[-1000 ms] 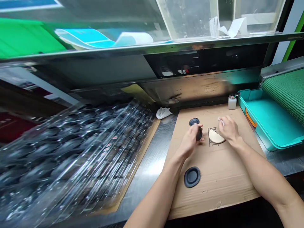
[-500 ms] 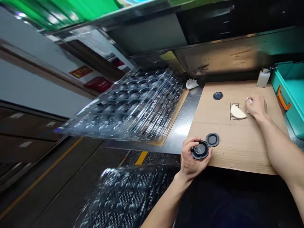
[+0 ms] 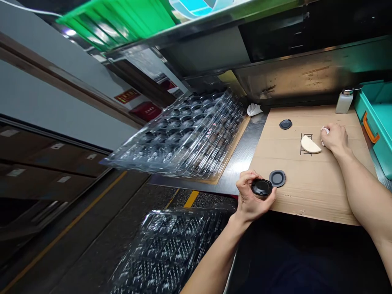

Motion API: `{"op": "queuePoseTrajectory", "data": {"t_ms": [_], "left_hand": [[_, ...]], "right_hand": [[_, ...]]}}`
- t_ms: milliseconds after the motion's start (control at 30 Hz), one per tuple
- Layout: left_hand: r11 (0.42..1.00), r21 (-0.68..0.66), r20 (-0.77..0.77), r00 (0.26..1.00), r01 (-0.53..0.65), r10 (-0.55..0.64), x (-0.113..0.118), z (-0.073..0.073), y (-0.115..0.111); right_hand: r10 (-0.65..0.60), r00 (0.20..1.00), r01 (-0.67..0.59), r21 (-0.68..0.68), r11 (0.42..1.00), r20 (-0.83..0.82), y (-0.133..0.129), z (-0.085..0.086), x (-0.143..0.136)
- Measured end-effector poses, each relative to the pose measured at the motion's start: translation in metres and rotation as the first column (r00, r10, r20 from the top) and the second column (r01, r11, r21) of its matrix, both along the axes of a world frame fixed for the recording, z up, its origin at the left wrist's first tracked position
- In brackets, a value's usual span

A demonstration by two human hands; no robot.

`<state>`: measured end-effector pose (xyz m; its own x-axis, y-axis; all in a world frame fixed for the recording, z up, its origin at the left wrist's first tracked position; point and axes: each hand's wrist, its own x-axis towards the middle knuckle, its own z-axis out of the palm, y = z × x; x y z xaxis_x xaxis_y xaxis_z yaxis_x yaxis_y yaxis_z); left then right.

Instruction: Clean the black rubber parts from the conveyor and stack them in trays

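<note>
Between the thumb and fingers of my left hand (image 3: 251,198) is a round black plastic cap-like part (image 3: 261,187), its glossy domed face turned up. Right beside it, a dark grey oval part with a raised rim (image 3: 277,178) lies on the cardboard sheet (image 3: 294,163). My right hand (image 3: 336,138) rests on the cardboard, closed around a crumpled white cloth or tissue (image 3: 324,132) that pokes out by the thumb. Just left of it lies a cream half-round pad (image 3: 310,144). Farther back sits another dark oval part (image 3: 285,124).
Clear plastic trays holding dark parts (image 3: 186,126) are stacked at the left. More trays (image 3: 168,249) stand lower down. A crumpled white glove or cloth (image 3: 254,109) lies behind. A pump bottle (image 3: 344,101) and a teal bin (image 3: 376,134) with an orange handle stand at the right.
My left hand has turned the black part, so its glossy domed face shows instead of the recessed side. The view has shifted slightly; my right hand stays near the cream pad.
</note>
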<state>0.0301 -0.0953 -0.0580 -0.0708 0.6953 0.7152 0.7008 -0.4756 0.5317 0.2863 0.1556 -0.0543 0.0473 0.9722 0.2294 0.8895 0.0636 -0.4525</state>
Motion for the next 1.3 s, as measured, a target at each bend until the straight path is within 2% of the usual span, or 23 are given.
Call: {"op": "queuePoseTrajectory", "data": {"t_ms": [200, 467, 533, 600, 633, 700, 767, 833, 1067, 1133, 1200, 1300], "left_hand": [[0.976, 0.22, 0.046, 0.999, 0.001, -0.011, 0.013, 0.014, 0.0], [0.98, 0.197, 0.141, 0.99, -0.022, -0.006, 0.027, 0.01, -0.002], [0.995, 0.098, 0.132, 0.991, -0.019, 0.006, 0.024, 0.011, -0.004], [0.987, -0.157, 0.102, 0.994, -0.016, 0.033, 0.018, 0.014, -0.003], [0.949, -0.314, 0.072, 0.995, -0.038, 0.064, 0.014, 0.017, -0.002], [0.81, -0.573, -0.032, 0.991, -0.126, 0.131, 0.007, 0.023, 0.003], [0.684, -0.7, -0.145, 0.978, -0.206, 0.147, 0.003, 0.028, 0.011], [0.615, -0.757, -0.208, 0.974, -0.22, 0.092, 0.005, 0.031, 0.019], [0.506, -0.809, -0.378, 0.924, -0.299, -0.058, 0.016, 0.044, 0.029], [0.512, -0.798, -0.435, 0.891, -0.317, -0.126, 0.01, 0.05, 0.028], [0.555, -0.772, -0.475, 0.861, -0.308, -0.184, 0.003, 0.054, 0.029], [0.606, -0.764, -0.458, 0.848, -0.222, -0.267, 0.0, 0.056, 0.033]], "right_hand": [[0.003, 1.0, -0.003, 0.007, 1.0, -0.017, -0.001, 0.001, 0.0], [0.011, 1.0, -0.011, 0.007, 1.0, -0.018, -0.001, 0.002, 0.0], [0.01, 1.0, -0.01, 0.003, 1.0, -0.019, -0.001, 0.002, 0.0], [0.008, 1.0, -0.008, 0.0, 1.0, -0.016, 0.0, 0.001, 0.0], [0.005, 1.0, -0.005, -0.001, 1.0, -0.014, 0.0, 0.001, 0.0], [0.0, 1.0, 0.0, -0.005, 1.0, -0.012, 0.0, 0.0, -0.001], [-0.005, 1.0, 0.005, -0.011, 1.0, -0.01, -0.001, 0.0, -0.001], [-0.008, 1.0, 0.008, -0.014, 1.0, -0.005, -0.001, 0.0, -0.002], [-0.006, 1.0, 0.006, -0.013, 1.0, 0.003, -0.003, 0.0, -0.001], [0.002, 1.0, -0.002, -0.01, 1.0, 0.003, -0.003, -0.001, -0.002], [0.013, 1.0, -0.013, -0.004, 1.0, 0.0, -0.003, -0.003, -0.002], [0.017, 1.0, -0.017, 0.002, 1.0, -0.01, -0.002, -0.005, -0.001]]}}
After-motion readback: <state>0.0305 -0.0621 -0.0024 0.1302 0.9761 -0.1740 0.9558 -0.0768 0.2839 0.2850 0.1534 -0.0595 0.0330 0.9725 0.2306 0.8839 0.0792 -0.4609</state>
